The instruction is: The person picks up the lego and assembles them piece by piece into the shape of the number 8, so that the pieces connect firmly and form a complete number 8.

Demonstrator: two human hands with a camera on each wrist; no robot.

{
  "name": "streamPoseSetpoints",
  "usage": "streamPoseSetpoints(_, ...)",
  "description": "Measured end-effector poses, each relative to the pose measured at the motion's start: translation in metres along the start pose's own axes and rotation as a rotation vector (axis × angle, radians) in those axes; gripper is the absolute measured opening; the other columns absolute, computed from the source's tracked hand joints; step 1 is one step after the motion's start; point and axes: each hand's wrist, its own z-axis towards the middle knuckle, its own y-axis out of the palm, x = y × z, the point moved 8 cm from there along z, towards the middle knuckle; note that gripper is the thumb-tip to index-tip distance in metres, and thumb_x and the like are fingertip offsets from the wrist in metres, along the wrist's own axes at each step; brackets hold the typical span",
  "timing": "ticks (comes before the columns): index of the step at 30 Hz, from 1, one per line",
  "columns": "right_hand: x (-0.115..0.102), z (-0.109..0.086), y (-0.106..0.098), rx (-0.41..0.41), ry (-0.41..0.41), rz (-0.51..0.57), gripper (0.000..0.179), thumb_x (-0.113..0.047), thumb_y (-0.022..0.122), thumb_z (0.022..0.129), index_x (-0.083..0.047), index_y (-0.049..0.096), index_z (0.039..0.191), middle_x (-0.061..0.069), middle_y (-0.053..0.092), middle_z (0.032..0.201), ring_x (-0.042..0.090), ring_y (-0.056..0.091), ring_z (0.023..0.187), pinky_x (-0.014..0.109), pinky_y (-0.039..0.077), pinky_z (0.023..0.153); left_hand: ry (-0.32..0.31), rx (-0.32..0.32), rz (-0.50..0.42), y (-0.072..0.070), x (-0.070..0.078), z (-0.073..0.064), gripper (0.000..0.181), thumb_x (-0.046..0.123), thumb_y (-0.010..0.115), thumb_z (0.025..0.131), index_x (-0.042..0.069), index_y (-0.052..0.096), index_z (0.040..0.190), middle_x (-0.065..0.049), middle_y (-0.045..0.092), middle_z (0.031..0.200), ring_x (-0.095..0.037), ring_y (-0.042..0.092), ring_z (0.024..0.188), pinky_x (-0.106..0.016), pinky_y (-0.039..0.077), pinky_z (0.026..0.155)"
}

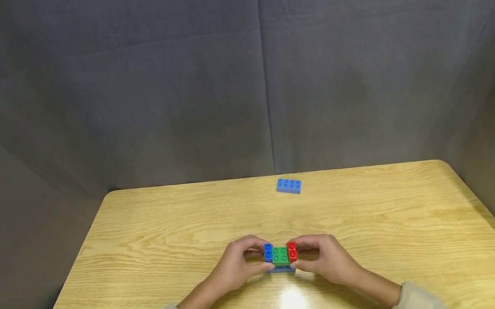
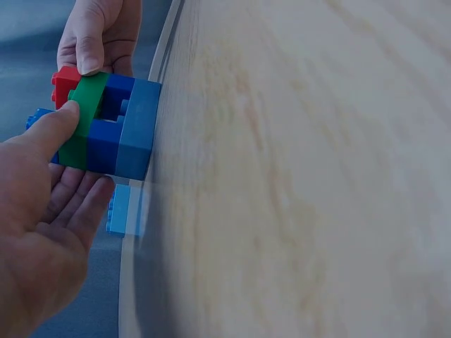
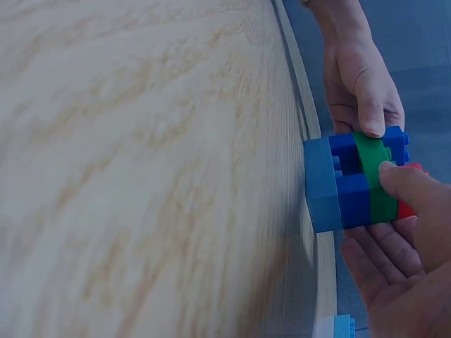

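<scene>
A stack of toy building bricks stands upright on the table between both hands. Its base is a light blue brick point(image 2: 140, 130). Two dark blue bricks point(image 3: 353, 201) rise from it with a gap between them, bridged by a green brick point(image 1: 280, 256). On top sit a small blue brick point(image 1: 267, 252) at the left and a small red brick point(image 1: 292, 251) at the right. My left hand point(image 1: 234, 267) pinches the stack's left end, thumb at the near face and fingers behind. The right hand point(image 1: 335, 260) grips the opposite end likewise, its thumb on the green brick.
A loose light blue brick point(image 1: 288, 186), studs up, lies by the far edge of the wooden table point(image 1: 155, 239). Grey cloth point(image 1: 175, 106) hangs behind the table and along both sides.
</scene>
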Motion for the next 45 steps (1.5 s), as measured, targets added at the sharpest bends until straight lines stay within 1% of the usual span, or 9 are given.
streamPoseSetpoints(4, 0.001, 0.003, 0.001, -0.037, -0.019, 0.032, 0.035, -0.019, 0.078, 0.077, -0.012, 0.067, 0.109, 0.002, 0.067, 0.107, 0.019, 0.065, 0.098, 0.029, 0.053, 0.083, -0.003, -0.014, -0.014, 0.0, -0.004, 0.0, 0.032, 0.012, 0.077, 0.076, 0.011, 0.065, 0.106, 0.0, 0.061, 0.101, -0.014, 0.062, 0.095, -0.026, 0.052, 0.085)
streamPoseSetpoints(11, -0.005, 0.009, -0.011, -0.103, -0.038, 0.015, 0.05, -0.026, 0.072, 0.083, -0.003, 0.057, 0.125, 0.011, 0.062, 0.116, 0.024, 0.061, 0.105, 0.027, 0.052, 0.084, -0.01, -0.015, -0.015, 0.0, -0.005, -0.001, 0.032, 0.014, 0.078, 0.076, 0.011, 0.065, 0.105, -0.001, 0.061, 0.101, -0.014, 0.063, 0.094, -0.026, 0.052, 0.084)
streamPoseSetpoints(16, -0.011, 0.019, -0.033, -0.028, -0.065, -0.035, 0.037, -0.019, 0.062, 0.091, -0.004, 0.057, 0.125, 0.017, 0.061, 0.117, 0.029, 0.059, 0.106, 0.025, 0.052, 0.082, -0.018, -0.009, -0.01, 0.0, -0.007, 0.0, 0.03, 0.015, 0.078, 0.075, 0.011, 0.065, 0.103, -0.001, 0.062, 0.1, -0.015, 0.063, 0.094, -0.027, 0.052, 0.084)
streamPoseSetpoints(20, -0.012, 0.031, -0.051, 0.068, -0.064, -0.084, 0.03, -0.022, 0.058, 0.094, -0.008, 0.061, 0.12, 0.012, 0.063, 0.117, 0.025, 0.061, 0.106, 0.024, 0.052, 0.082, -0.028, -0.011, -0.009, 0.001, -0.007, -0.001, 0.03, 0.014, 0.078, 0.075, 0.011, 0.066, 0.102, -0.001, 0.061, 0.1, -0.014, 0.063, 0.093, -0.026, 0.053, 0.083)
streamPoseSetpoints(24, -0.011, 0.044, -0.068, 0.153, -0.068, -0.121, 0.031, -0.032, 0.058, 0.093, -0.013, 0.064, 0.117, 0.006, 0.065, 0.115, 0.017, 0.062, 0.103, 0.025, 0.052, 0.082, -0.028, -0.012, -0.013, 0.001, -0.005, 0.0, 0.03, 0.012, 0.078, 0.075, 0.01, 0.066, 0.102, -0.001, 0.062, 0.1, -0.014, 0.064, 0.092, -0.026, 0.053, 0.083)
streamPoseSetpoints(29, -0.004, 0.06, -0.084, 0.233, -0.081, -0.126, 0.037, -0.034, 0.06, 0.092, -0.008, 0.063, 0.118, 0.006, 0.066, 0.112, 0.018, 0.062, 0.101, 0.028, 0.052, 0.083, -0.022, -0.014, -0.017, 0.001, -0.004, 0.0, 0.03, 0.012, 0.078, 0.075, 0.009, 0.065, 0.102, -0.001, 0.061, 0.1, -0.014, 0.064, 0.092, -0.026, 0.053, 0.082)
streamPoseSetpoints(35, -0.012, 0.072, -0.094, 0.274, -0.079, -0.109, 0.034, -0.021, 0.063, 0.091, -0.001, 0.062, 0.118, 0.019, 0.062, 0.116, 0.028, 0.059, 0.106, 0.035, 0.051, 0.087, -0.034, -0.012, -0.018, 0.001, -0.004, 0.0, 0.03, 0.011, 0.078, 0.075, 0.009, 0.065, 0.102, -0.002, 0.061, 0.101, -0.015, 0.064, 0.093, -0.026, 0.053, 0.082)
streamPoseSetpoints(40, 0.02, 0.092, -0.103, 0.293, -0.037, -0.153, 0.044, -0.029, 0.066, 0.088, -0.003, 0.059, 0.123, 0.013, 0.059, 0.123, 0.026, 0.056, 0.111, 0.036, 0.049, 0.092, -0.036, -0.015, -0.01, 0.001, -0.005, 0.0, 0.031, 0.013, 0.079, 0.075, 0.01, 0.065, 0.103, -0.001, 0.061, 0.101, -0.013, 0.064, 0.093, -0.025, 0.053, 0.081)
streamPoseSetpoints(45, 0.037, 0.106, -0.105, 0.25, 0.014, -0.153, 0.055, -0.033, 0.067, 0.086, -0.003, 0.053, 0.13, 0.011, 0.053, 0.131, 0.027, 0.05, 0.12, 0.041, 0.044, 0.098, -0.036, -0.018, -0.001, 0.002, -0.005, 0.001, 0.031, 0.013, 0.079, 0.075, 0.011, 0.065, 0.103, 0.0, 0.062, 0.102, -0.012, 0.064, 0.092, -0.024, 0.053, 0.081)
